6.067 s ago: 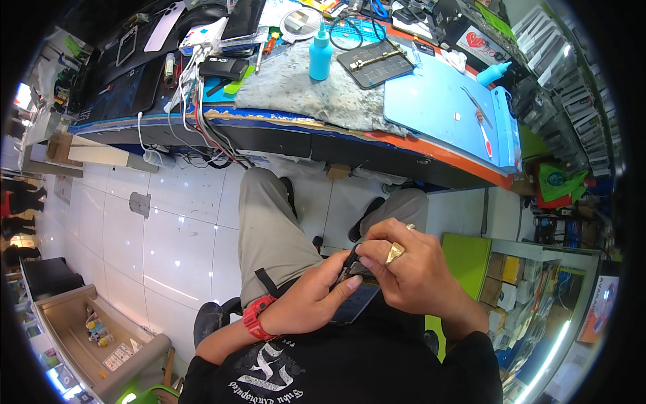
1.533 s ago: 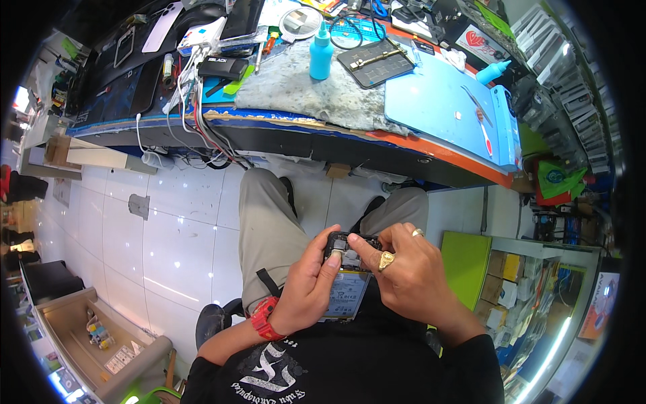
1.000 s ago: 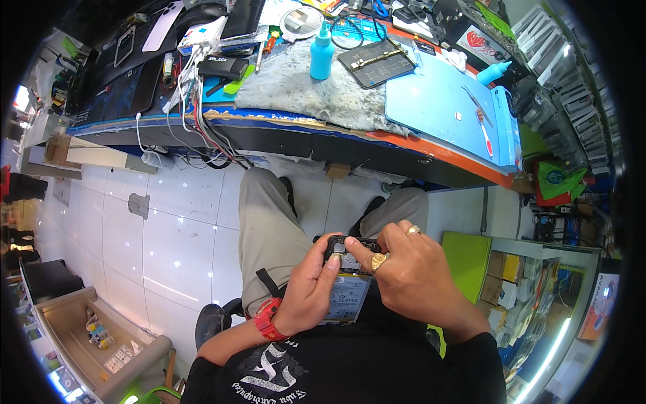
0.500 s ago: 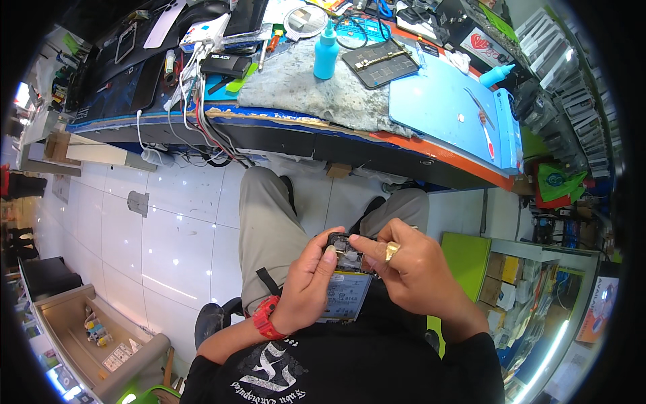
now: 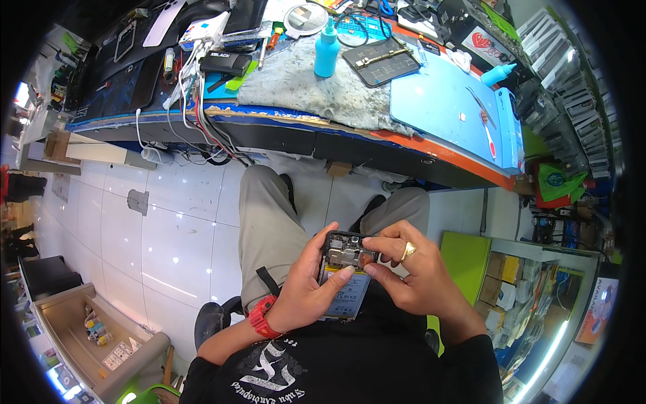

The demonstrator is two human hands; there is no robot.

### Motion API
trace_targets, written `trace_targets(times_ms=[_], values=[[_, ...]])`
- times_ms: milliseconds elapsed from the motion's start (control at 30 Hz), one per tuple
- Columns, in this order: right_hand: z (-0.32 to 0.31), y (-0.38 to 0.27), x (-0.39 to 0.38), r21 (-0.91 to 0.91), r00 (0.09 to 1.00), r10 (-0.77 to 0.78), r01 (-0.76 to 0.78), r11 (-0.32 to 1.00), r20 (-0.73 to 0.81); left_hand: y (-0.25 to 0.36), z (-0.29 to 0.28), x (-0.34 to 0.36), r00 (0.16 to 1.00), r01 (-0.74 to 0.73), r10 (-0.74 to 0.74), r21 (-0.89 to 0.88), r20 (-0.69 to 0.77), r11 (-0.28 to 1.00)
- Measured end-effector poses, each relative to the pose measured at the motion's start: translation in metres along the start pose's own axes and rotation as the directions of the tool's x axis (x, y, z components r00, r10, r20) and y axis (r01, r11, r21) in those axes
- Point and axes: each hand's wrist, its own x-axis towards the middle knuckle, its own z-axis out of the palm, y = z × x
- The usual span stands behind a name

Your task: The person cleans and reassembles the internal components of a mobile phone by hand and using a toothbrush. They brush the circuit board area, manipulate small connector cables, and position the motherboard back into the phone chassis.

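Observation:
An opened smartphone (image 5: 344, 254) is held over my lap, its bare circuit board and camera part at the far end and its battery (image 5: 346, 296) at the near end. My left hand (image 5: 311, 279) grips the phone along its left edge, the thumb lying across the line between board and battery. At the upper right corner, my right hand (image 5: 410, 269) has fingertips on the board's edge, with the thumb at the right side. Whether a tiny part sits between those right fingertips is too small to make out.
Ahead stands a workbench with a grey mat (image 5: 289, 91), a light-blue bottle (image 5: 327, 54), a metal board holder (image 5: 380, 62) and a blue pad (image 5: 431, 101) bearing tweezers (image 5: 480, 108). Cables (image 5: 202, 114) hang over its front edge. An open drawer (image 5: 101, 330) lies low left; a glass case (image 5: 531, 296) stands right.
My left thumb has slid down from the board towards the battery, uncovering the board. My right fingers have shifted from the top middle to the upper right corner, and the phone is turned slightly.

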Motion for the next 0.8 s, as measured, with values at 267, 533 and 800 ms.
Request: trace_targets(times_ms=[267, 533, 800], values=[[-0.006, -0.006, -0.002, -0.042, 0.989, 0.126, -0.123, 0.992, 0.073, -0.002, 0.001, -0.001, 0.999, -0.002, 0.005, -0.066, 0.038, 0.998], [0.0, -0.012, -0.004, -0.144, 0.991, 0.135, -0.13, 0.981, 0.024, 0.0, 0.0, -0.003, 0.997, 0.011, -0.008, -0.048, 0.075, 0.999], [-0.002, -0.014, -0.006, -0.331, 1.0, -0.024, 0.027, 0.943, 0.013, 0.001, -0.001, -0.003, 0.996, 0.022, -0.019, -0.035, 0.089, 0.999]])
